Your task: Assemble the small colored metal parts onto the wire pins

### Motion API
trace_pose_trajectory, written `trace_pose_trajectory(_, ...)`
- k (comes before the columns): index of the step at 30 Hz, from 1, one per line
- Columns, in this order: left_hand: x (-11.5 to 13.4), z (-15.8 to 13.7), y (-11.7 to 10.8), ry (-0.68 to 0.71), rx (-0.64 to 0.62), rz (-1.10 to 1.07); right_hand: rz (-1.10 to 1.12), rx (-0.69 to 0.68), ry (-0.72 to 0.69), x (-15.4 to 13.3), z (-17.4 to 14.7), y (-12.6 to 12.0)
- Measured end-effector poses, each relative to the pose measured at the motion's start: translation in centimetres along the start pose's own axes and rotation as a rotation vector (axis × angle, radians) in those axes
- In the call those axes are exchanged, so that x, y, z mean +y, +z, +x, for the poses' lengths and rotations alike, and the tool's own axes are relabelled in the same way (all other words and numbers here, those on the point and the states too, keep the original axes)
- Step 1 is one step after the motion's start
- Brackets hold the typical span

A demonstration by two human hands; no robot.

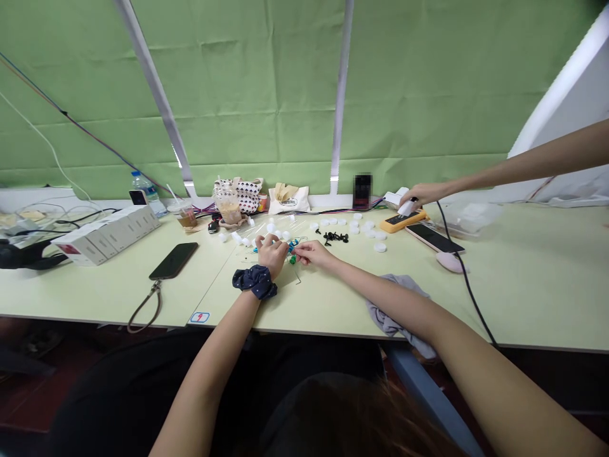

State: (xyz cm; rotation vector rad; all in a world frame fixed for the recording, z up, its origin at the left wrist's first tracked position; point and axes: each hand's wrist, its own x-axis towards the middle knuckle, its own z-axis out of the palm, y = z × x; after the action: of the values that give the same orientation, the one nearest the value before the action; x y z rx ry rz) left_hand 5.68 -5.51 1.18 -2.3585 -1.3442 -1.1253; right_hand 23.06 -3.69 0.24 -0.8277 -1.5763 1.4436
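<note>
My left hand (pixel 273 255), with a dark scrunchie (pixel 255 281) on the wrist, has its fingers bent around small blue parts (pixel 293 245) over the table. Meeting it from the right, my right hand (pixel 314 254) pinches with thumb and forefinger; whatever sits between those fingertips is too small to name. A small green piece (pixel 292 259) shows just below the fingertips. Near the hands lies a thin bent metal rod (pixel 299 278). Small black parts (pixel 337 237) are heaped beyond my right hand, and round white caps (pixel 379 247) are scattered behind and to the right.
Another person's hand (pixel 419 195) reaches in from the right above a yellow-cased device (pixel 403 220). Phones lie left (pixel 174 261) and right (pixel 434 238). White boxes (pixel 107 235), an iced drink cup (pixel 184 218) and a cloth (pixel 399 311) rest on the table. A black cable (pixel 469 285) crosses the right side.
</note>
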Motion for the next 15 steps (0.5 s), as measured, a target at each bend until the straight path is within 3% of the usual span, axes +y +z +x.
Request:
trace_pose_trajectory(7, 0.1, -0.2, 0.5, 0.122, -0.062, 0.201, 0.208, -0.003, 0.126, -0.3, 0.0, 0.1)
trace_pose_trajectory(15, -0.7, -0.1, 0.9, 0.261, -0.046, 0.328, 0.246, -0.021, 0.189, -1.1, -0.3, -0.1)
